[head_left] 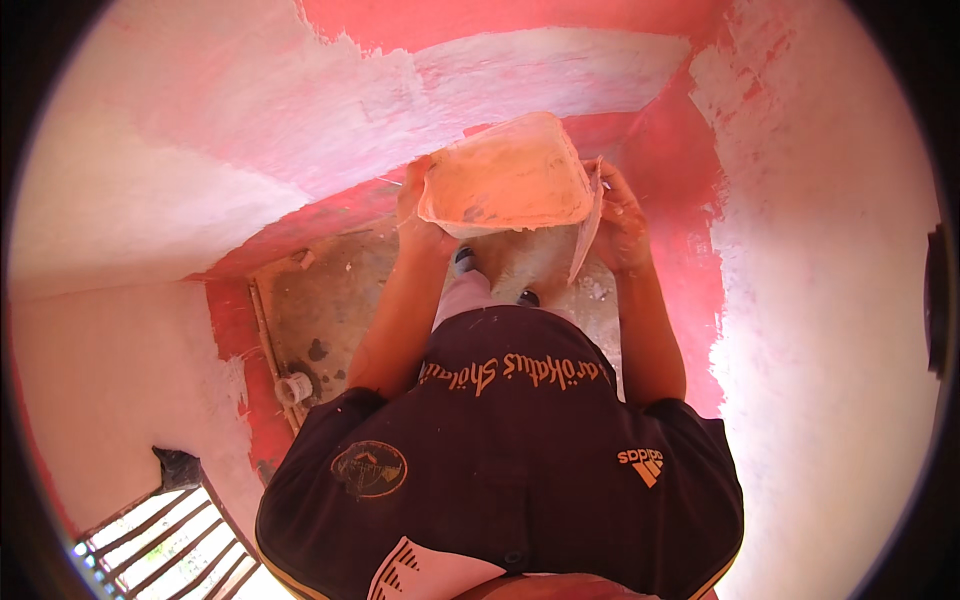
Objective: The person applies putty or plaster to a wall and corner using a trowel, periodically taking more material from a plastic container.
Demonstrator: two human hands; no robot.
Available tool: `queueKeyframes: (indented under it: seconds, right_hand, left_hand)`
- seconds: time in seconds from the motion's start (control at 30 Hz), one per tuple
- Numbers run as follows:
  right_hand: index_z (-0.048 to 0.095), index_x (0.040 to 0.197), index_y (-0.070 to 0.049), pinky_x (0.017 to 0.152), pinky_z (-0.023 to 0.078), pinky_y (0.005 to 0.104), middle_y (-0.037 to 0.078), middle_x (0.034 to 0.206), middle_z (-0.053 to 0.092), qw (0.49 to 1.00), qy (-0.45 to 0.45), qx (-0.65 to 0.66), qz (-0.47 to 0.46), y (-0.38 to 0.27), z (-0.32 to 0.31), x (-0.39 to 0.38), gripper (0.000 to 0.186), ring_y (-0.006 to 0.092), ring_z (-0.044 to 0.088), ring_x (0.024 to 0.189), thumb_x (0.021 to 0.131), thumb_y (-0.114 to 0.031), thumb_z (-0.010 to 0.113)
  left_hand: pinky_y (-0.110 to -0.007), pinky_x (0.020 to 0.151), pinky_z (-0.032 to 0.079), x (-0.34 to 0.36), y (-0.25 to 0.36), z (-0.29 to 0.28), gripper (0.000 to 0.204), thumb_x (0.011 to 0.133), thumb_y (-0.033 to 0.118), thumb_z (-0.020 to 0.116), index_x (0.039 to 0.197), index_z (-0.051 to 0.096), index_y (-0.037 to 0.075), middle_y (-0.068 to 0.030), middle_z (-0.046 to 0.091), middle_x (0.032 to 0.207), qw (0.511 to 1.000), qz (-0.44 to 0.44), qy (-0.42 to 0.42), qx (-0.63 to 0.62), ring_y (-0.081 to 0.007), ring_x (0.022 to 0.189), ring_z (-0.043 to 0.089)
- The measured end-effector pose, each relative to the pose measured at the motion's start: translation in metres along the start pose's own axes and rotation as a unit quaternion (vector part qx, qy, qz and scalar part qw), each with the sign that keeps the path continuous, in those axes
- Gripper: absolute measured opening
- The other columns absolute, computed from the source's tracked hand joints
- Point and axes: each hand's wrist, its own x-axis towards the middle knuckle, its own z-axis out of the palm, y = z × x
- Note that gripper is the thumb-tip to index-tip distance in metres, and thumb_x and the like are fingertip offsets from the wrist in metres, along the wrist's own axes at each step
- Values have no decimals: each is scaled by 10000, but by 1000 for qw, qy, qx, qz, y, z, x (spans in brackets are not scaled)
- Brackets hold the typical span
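Observation:
A shallow rectangular tub (510,175), orange in this light and smeared with filler inside, is held up in front of me, tilted so its inside shows. My left hand (420,210) is closed on the tub's left edge, its fingers partly hidden behind the wall. At the tub's right side my right hand (622,228) grips a thin flat scraper plate (587,225), seen nearly edge-on and coated with pale filler. The plate's upper part is close against the tub's right rim; whether they touch I cannot tell. White smears mark the right hand's fingers.
Red walls (690,160) partly coated with whitish filler (350,110) close in ahead and on both sides. My feet stand on a stained floor (340,290) with crumbs of debris. A pipe (265,325) and a small white container (293,389) lie along the left wall, near a barred window (170,540).

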Motion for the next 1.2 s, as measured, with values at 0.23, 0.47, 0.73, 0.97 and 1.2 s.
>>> queueKeyframes:
  seconds: [0.23,0.47,0.73,0.97,1.2]
  right_hand:
    - [499,1370,-54,940,439,371,91,1063,644,1000,-9,25,-12,1,2,-7,489,211,607,1025,903,-97,636]
    - [497,1375,-37,956,439,381,108,1087,657,999,-16,11,-36,0,-4,-15,493,216,612,1039,905,-98,630]
    - [531,1358,-17,881,460,344,84,1017,652,996,5,-18,-87,-3,-15,-14,490,185,615,963,890,-95,653]
    - [548,1336,8,821,470,286,62,998,640,988,13,-94,-120,-15,-32,-18,467,141,601,933,889,-75,651]
    - [543,1360,-7,802,446,302,67,961,614,979,32,-128,-155,-22,-32,-14,482,154,564,870,888,-36,632]
  left_hand:
    - [-391,805,561,-7,-8,9,332,1023,290,462,1139,593,9,-99,652,1044,996,20,69,60,-229,937,652]
    - [-342,752,560,-7,-19,-8,234,978,222,564,1061,628,13,-74,644,994,996,11,58,72,-188,885,652]
    - [-302,724,543,-9,-25,-12,190,885,13,636,1074,621,4,-46,636,970,854,212,-24,475,-143,842,625]
    - [-335,679,565,-16,-27,4,112,939,54,563,1028,610,3,-64,636,935,989,29,48,135,-172,795,642]
    - [-313,641,536,-13,-29,-8,107,943,90,560,926,624,7,-42,623,861,969,53,46,235,-136,731,610]
